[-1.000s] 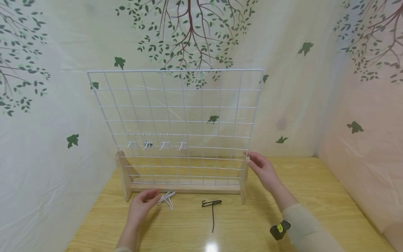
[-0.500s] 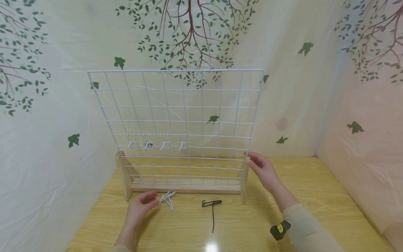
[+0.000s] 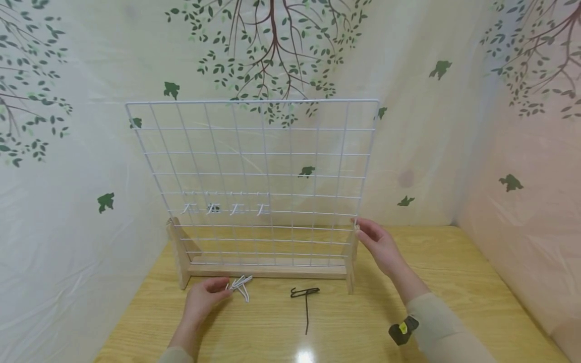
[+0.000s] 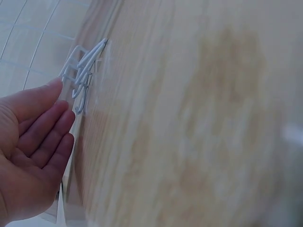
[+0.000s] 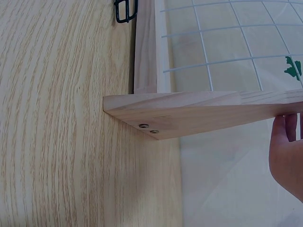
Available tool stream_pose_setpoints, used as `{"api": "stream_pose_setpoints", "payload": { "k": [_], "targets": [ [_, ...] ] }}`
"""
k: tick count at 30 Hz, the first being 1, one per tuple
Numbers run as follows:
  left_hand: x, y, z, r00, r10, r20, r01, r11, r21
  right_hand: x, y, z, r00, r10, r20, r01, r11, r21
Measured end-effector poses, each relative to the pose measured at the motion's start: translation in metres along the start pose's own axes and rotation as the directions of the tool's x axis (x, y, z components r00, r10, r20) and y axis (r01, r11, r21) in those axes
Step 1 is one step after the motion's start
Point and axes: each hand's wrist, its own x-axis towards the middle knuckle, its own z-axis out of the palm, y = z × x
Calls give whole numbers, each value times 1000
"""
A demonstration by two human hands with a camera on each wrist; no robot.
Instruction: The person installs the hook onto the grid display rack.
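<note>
Slanting away rightward, white hooks (image 3: 240,285), left hand (image 3: 202,300) touching

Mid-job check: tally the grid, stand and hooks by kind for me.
White wire grid panel: 1
Pale wooden stand: 1
White wire hooks hung on the panel: 4
Loose black wire hook: 1
Overlapping pile of loose white wire hooks, number unclear: 1
Total: 8, counting the pile as one
</note>
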Motion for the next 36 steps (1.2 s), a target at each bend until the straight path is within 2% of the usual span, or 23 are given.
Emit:
{"api": "stream_pose_setpoints", "payload": {
  "k": [8, 15, 24, 31, 36],
  "targets": [
    [1, 0, 0, 1000, -25, -16, 25, 1000, 2, 2, 0, 0, 1000, 28, 10, -28, 1000, -12],
    [4, 0, 2, 999, -5, -36, 7, 999, 52, 6, 1, -2, 999, 36, 17, -36, 999, 4],
    [8, 1, 3, 998, -7, -59, 14, 993, 119, 9, 1, -4, 999, 46, 26, -46, 999, -17],
    [10, 3, 6, 998, -20, -66, 27, 994, 109, 8, 0, -4, 999, 43, 27, -42, 999, -26],
    [12, 4, 8, 996, 6, -84, 4, 993, 116, 6, 0, -4, 998, 45, 34, -44, 998, -34]
  ]
}}
